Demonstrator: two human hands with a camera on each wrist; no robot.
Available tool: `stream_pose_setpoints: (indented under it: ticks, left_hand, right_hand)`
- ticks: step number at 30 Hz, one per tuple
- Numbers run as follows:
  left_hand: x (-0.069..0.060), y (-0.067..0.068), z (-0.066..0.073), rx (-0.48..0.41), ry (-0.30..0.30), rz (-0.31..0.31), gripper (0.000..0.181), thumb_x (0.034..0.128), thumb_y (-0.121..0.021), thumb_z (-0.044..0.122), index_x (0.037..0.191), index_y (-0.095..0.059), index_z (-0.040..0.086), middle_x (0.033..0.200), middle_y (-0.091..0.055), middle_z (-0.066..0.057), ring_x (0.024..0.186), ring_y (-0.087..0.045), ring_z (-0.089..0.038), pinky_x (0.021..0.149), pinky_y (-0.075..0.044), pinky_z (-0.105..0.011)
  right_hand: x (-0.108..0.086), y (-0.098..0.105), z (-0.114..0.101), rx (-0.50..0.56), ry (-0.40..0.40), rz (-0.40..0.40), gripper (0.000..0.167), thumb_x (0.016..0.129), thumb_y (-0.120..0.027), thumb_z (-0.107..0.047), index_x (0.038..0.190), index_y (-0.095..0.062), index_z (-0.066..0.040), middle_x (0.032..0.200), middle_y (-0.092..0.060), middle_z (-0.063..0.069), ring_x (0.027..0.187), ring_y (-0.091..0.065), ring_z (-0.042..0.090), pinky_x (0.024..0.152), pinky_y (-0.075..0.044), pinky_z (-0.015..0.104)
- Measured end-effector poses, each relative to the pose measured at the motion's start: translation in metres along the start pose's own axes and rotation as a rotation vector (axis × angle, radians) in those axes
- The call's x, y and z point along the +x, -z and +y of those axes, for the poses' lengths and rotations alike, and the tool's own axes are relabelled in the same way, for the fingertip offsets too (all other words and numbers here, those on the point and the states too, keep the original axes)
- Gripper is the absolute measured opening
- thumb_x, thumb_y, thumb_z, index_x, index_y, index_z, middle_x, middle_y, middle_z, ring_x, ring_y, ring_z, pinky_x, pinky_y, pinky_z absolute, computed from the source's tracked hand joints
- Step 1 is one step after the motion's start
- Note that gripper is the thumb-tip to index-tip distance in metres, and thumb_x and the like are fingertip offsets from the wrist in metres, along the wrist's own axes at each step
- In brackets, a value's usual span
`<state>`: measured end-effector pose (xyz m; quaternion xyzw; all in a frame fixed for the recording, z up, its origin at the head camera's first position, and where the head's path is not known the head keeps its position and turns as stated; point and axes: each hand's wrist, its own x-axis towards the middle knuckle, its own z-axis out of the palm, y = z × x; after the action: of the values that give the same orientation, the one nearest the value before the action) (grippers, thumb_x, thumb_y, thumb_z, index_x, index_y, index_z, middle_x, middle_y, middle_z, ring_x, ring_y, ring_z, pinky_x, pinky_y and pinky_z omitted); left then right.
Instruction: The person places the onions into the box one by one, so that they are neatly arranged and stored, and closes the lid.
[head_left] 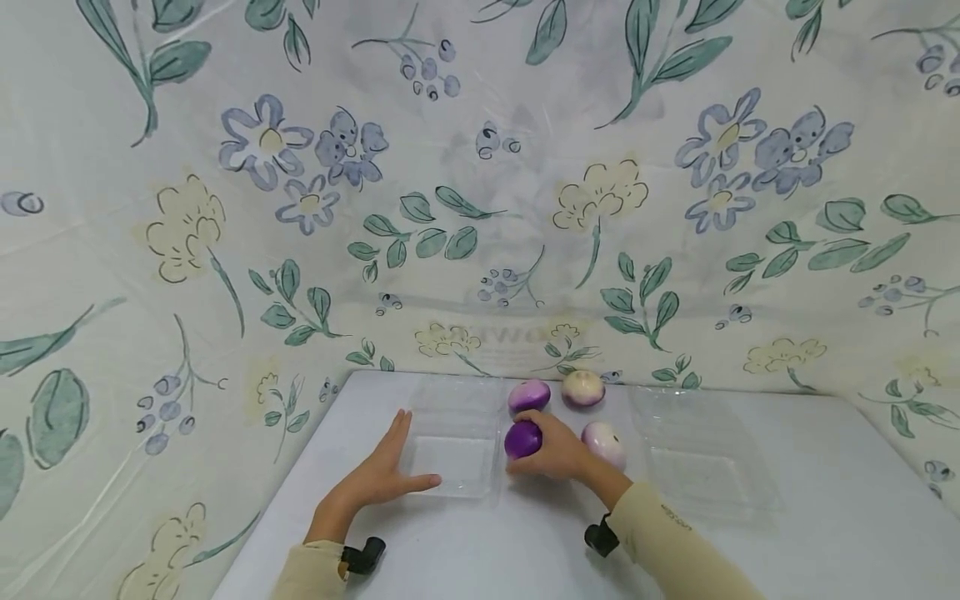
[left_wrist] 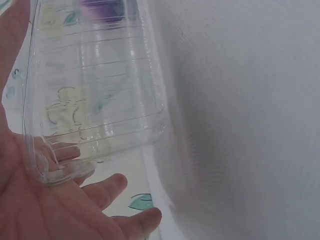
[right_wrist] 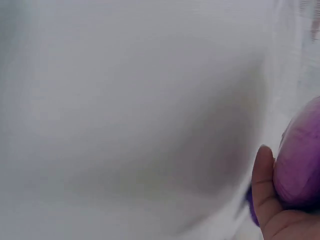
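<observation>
My right hand (head_left: 555, 450) grips a dark purple onion (head_left: 522, 439) just right of a clear plastic container (head_left: 453, 487). In the right wrist view, the thumb lies against a purple onion (right_wrist: 300, 160). My left hand (head_left: 382, 475) is at that container's left side, thumb and fingers spread and fairly straight. Up close in the left wrist view, the container's clear wall (left_wrist: 100, 115) stands against the left palm and fingers. Behind the right hand lie a pinkish-purple onion (head_left: 529, 395) and a pale-topped onion (head_left: 583, 388). A whitish-pink onion (head_left: 603, 443) sits beside the right wrist.
A second clear plastic container (head_left: 705, 467) lies on the right of the white table (head_left: 495, 558). A floral-patterned sheet (head_left: 480, 250) hangs along the table's back edge. Both wrists carry small black cameras (head_left: 602, 537).
</observation>
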<state>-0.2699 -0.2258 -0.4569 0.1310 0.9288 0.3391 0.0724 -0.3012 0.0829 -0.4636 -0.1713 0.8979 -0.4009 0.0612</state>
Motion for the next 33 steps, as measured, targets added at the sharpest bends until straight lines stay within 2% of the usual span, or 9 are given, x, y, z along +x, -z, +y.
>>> stream_pose_setpoints:
  ticks: [5, 9, 14, 21, 28, 33]
  left_hand:
    - [0.0, 0.001, -0.002, -0.041, 0.023, -0.025, 0.125, 0.0783, -0.081, 0.045, 0.156, 0.004, -0.003, 0.164, 0.011, -0.024, 0.151, 0.003, -0.044, 0.119, -0.011, -0.062]
    - [0.0, 0.003, -0.001, -0.043, 0.046, -0.036, 0.126, 0.0786, -0.081, 0.046, 0.156, 0.005, -0.002, 0.164, 0.013, -0.024, 0.152, 0.004, -0.044, 0.12, -0.01, -0.061]
    - [0.0, 0.005, -0.001, -0.033, 0.052, -0.041, 0.126, 0.0785, -0.08, 0.046, 0.156, 0.007, -0.002, 0.163, 0.013, -0.025, 0.151, 0.005, -0.046, 0.119, -0.008, -0.062]
    - [0.002, 0.002, -0.002, -0.05, 0.055, -0.056, 0.127, 0.0792, -0.08, 0.046, 0.156, 0.009, -0.002, 0.163, 0.016, -0.024, 0.151, 0.008, -0.045, 0.119, -0.008, -0.062]
    - [0.002, 0.0, -0.001, -0.086, 0.052, -0.056, 0.126, 0.0798, -0.08, 0.043, 0.155, 0.009, -0.003, 0.163, 0.017, -0.023, 0.151, 0.01, -0.044, 0.119, -0.006, -0.062]
    - [0.001, 0.002, 0.0, -0.104, 0.058, -0.056, 0.126, 0.0789, -0.081, 0.041, 0.156, 0.009, -0.002, 0.163, 0.017, -0.022, 0.151, 0.01, -0.045, 0.118, -0.007, -0.063]
  right_hand:
    - [0.005, 0.009, -0.014, 0.027, 0.049, 0.035, 0.076, 0.069, -0.09, -0.034, 0.134, -0.055, -0.015, 0.131, -0.058, 0.012, 0.116, -0.058, 0.029, 0.096, -0.052, 0.049]
    - [0.011, 0.012, -0.027, 0.063, 0.064, 0.022, 0.074, 0.071, -0.089, -0.036, 0.134, -0.055, -0.019, 0.132, -0.058, 0.01, 0.116, -0.059, 0.028, 0.094, -0.054, 0.047]
    - [0.022, 0.007, -0.047, 0.07, 0.074, -0.012, 0.076, 0.073, -0.087, -0.039, 0.137, -0.052, -0.018, 0.134, -0.057, 0.01, 0.118, -0.058, 0.029, 0.095, -0.054, 0.047]
    - [0.033, -0.014, -0.065, 0.095, 0.094, -0.037, 0.077, 0.073, -0.087, -0.034, 0.138, -0.051, -0.014, 0.132, -0.057, 0.012, 0.117, -0.057, 0.027, 0.096, -0.053, 0.045]
    - [0.04, -0.041, -0.079, 0.143, 0.06, -0.069, 0.074, 0.072, -0.088, -0.034, 0.135, -0.053, -0.019, 0.13, -0.057, 0.01, 0.117, -0.056, 0.025, 0.093, -0.054, 0.043]
    - [0.042, -0.057, -0.084, 0.193, 0.053, -0.076, 0.074, 0.072, -0.088, -0.029, 0.135, -0.053, -0.016, 0.129, -0.056, 0.011, 0.117, -0.055, 0.025, 0.094, -0.054, 0.044]
